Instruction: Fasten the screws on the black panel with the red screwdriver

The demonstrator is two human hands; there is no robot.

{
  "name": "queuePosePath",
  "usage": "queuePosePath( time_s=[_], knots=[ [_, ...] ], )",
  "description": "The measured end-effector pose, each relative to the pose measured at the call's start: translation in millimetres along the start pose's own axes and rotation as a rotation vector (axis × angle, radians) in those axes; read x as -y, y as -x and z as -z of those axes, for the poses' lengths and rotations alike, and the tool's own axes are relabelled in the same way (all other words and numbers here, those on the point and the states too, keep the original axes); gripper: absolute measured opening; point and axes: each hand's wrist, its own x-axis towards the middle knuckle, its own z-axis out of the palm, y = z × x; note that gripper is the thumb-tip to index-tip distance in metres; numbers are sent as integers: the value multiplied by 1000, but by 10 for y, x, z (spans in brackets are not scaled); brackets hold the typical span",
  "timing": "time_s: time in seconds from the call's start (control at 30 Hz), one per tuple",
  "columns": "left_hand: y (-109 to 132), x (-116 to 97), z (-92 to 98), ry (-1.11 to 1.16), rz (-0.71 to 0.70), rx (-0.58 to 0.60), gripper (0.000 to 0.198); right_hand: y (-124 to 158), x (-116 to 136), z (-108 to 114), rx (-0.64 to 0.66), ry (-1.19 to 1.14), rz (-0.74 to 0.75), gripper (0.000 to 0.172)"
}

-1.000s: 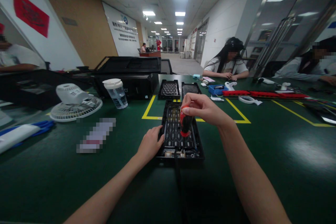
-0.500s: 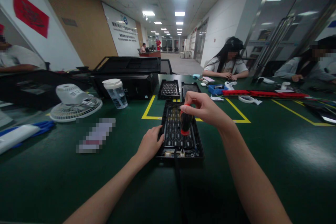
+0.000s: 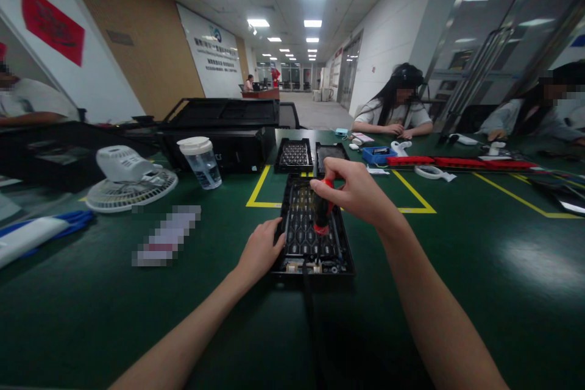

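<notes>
In the head view, a black plastic housing [image 3: 299, 228] with rows of hexagonal cells inside lies on the green table. My left hand [image 3: 261, 250] grips its left edge, the thumb over the rim. A screwdriver [image 3: 322, 219] with a black and red handle is held near its top by my right hand [image 3: 350, 189], fingers closed around it. Its shaft points down at the housing's near end, by small light-coloured parts [image 3: 292, 268]; the tip is too small to make out. A black cable or strap [image 3: 309, 301] runs from that end toward me.
Beyond the housing are two similar black trays [image 3: 294, 155] and yellow tape lines [image 3: 265, 205]. At the left are a lidded cup [image 3: 201, 164], a white fan [image 3: 132, 180] and a large black case [image 3: 237, 149]. A blue bin [image 3: 378, 155] and a tape roll [image 3: 428, 172] lie right. Other people sit around the table.
My right hand has turned slightly on the screwdriver handle, which leans a little differently. My left hand and the housing stay where they were.
</notes>
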Motion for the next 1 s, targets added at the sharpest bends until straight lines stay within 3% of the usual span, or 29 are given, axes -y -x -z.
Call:
queuePosePath(
  time_s=[0.67, 1.0],
  knots=[
    [16, -22, 25, -1, 7, 5, 39, 25, 106, -131, -163, 255, -35, 32],
    [19, 2, 20, -7, -1, -6, 39, 20, 134, -245, -176, 209, -50, 19]
  ],
)
